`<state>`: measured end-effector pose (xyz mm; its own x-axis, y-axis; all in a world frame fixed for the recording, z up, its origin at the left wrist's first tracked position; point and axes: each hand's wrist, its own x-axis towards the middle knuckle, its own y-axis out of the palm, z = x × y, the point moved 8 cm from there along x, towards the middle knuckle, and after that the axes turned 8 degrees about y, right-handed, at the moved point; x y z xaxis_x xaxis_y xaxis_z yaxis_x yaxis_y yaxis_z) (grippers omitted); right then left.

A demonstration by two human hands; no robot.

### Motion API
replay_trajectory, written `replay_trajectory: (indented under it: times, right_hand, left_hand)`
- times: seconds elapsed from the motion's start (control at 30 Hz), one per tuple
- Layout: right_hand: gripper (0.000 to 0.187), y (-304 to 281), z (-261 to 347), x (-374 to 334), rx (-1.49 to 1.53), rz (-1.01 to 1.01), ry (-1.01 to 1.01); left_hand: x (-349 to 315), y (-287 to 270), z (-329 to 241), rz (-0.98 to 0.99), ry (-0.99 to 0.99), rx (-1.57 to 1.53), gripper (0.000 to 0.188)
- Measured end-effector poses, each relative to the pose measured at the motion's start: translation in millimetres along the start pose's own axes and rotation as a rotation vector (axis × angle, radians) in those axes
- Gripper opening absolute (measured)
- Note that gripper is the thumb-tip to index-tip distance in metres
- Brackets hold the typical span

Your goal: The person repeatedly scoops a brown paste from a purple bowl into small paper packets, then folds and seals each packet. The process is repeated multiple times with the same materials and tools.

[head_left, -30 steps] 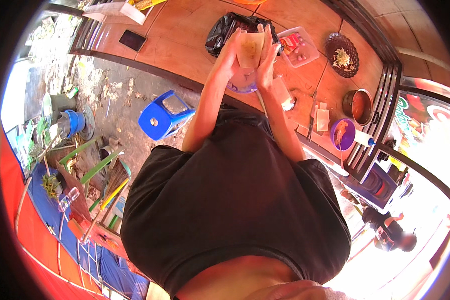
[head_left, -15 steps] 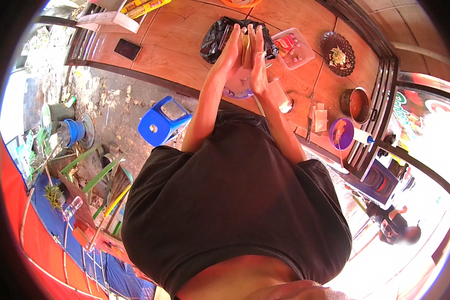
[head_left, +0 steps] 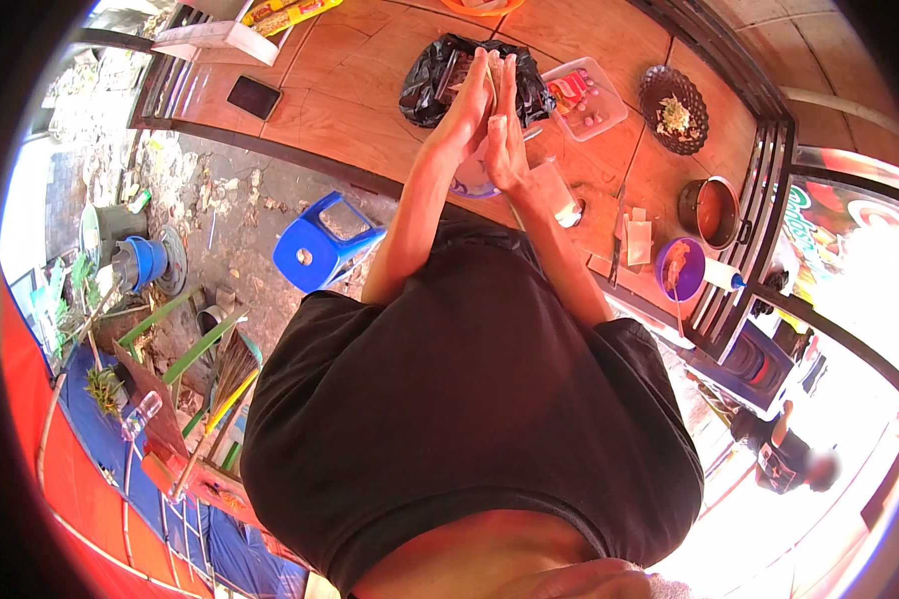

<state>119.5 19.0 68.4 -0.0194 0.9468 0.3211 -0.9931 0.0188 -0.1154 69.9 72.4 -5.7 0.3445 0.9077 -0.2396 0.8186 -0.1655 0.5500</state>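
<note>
The left hand (head_left: pixel 463 112) and right hand (head_left: pixel 507 150) are flat, fingers straight, pressed nearly palm to palm, these 2 holding a thin sheet (head_left: pixel 494 72) between them, mostly hidden. Behind the fingers, a black bag (head_left: pixel 422 95) lies on the tabletop (head_left: pixel 355 110). Just right of the hands sits a tub (head_left: pixel 601 122); farther right, a plate (head_left: pixel 651 98); well left, a phone (head_left: pixel 254 97).
</note>
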Motion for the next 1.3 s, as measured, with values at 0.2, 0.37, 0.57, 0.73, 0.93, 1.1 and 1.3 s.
replay_trajectory:
  times: [0.2,0.37,0.57,0.73,0.93,1.1,1.3]
  right_hand:
    - [0.084,-1,4,-3,-0.071,-0.028,-0.061]
    - [0.084,-2,1,-3,-0.103,-0.054,-0.071]
    - [0.085,-7,7,-15,-0.075,-0.101,0.0]
    - [0.086,-9,17,-16,-0.138,-0.139,-0.049]
    - [0.088,-7,15,-14,-0.011,-0.107,-0.012]
    - [0.089,-7,12,-9,0.169,-0.095,0.049]
    - [0.099,-15,10,-7,0.322,-0.133,0.23]
  left_hand:
    - [-7,6,-6,-0.039,0.015,-0.005,0.086]
    - [-16,18,-12,-0.017,-0.015,-0.028,0.089]
    - [-22,20,-6,-0.046,-0.001,-0.01,0.081]
    - [-20,25,3,-0.045,-0.031,-0.138,0.069]
    - [-20,20,1,-0.133,0.0,-0.235,0.047]
    - [-15,20,6,-0.07,0.046,-0.358,0.037]
    - [-19,22,-6,0.004,0.107,-0.224,0.035]
